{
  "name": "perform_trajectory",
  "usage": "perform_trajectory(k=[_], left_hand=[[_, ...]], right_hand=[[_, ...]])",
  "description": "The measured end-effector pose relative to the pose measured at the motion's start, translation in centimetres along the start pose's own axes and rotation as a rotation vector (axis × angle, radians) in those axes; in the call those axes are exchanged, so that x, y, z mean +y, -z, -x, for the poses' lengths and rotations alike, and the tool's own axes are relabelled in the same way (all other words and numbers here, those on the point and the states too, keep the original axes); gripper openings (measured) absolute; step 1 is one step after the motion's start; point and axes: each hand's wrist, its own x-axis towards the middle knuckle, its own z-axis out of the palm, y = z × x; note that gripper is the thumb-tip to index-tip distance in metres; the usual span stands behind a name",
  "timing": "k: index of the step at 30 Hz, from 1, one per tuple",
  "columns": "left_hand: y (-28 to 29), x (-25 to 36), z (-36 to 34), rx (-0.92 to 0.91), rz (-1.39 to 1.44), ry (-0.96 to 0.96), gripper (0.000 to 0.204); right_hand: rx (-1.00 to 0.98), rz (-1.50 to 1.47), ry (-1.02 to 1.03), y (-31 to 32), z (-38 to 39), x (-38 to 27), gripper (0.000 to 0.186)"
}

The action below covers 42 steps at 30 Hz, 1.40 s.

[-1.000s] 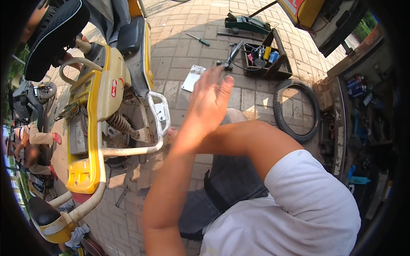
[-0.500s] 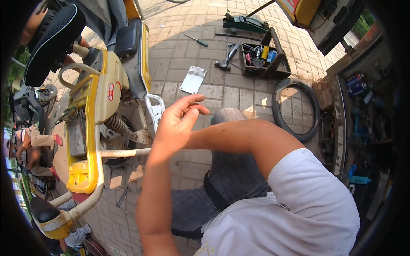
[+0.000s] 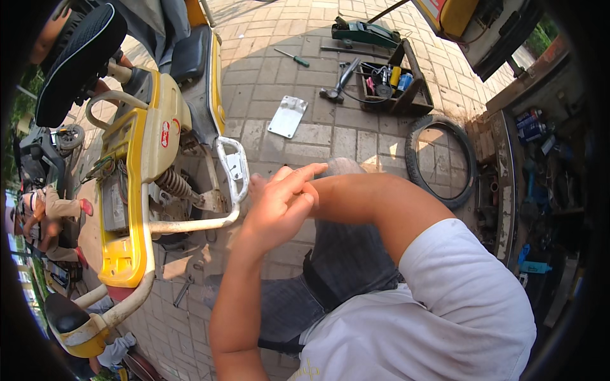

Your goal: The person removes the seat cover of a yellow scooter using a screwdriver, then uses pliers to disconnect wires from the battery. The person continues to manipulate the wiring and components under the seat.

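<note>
My left hand (image 3: 279, 206) crosses over my right wrist, its index finger stretched out to the right and its thumb apart; nothing shows in it. Behind it, my right hand (image 3: 257, 182) is mostly hidden, and only a bit of it shows past the left one, so its fingers are unclear. Just left of both hands is the white tubular frame (image 3: 236, 166) of a yellow and cream electric scooter (image 3: 166, 120). Its rear shock spring (image 3: 173, 184) is exposed. A flat white metal plate (image 3: 288, 117) with corner holes lies on the paving beyond my hands.
A wooden toolbox (image 3: 416, 105) holds cans and tools. Near it are a hammer (image 3: 340, 86), a screwdriver (image 3: 293, 58) and a green floor jack (image 3: 365, 33). A black tyre (image 3: 414, 159) lies to the right, beside cluttered shelves (image 3: 540, 184). A wrench (image 3: 183, 291) lies below the scooter.
My left hand has moved right and slightly down, across my right wrist, and its index finger has stretched out. More of the scooter's white frame now shows.
</note>
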Motion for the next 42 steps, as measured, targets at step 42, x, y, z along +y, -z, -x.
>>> perform_trajectory(k=[42], left_hand=[[7.9, -3.0, 2.5, 0.354, 1.555, -0.451, 0.080]], right_hand=[[0.136, -0.995, -1.051, -12.2, 14.6, 14.8, 0.038]])
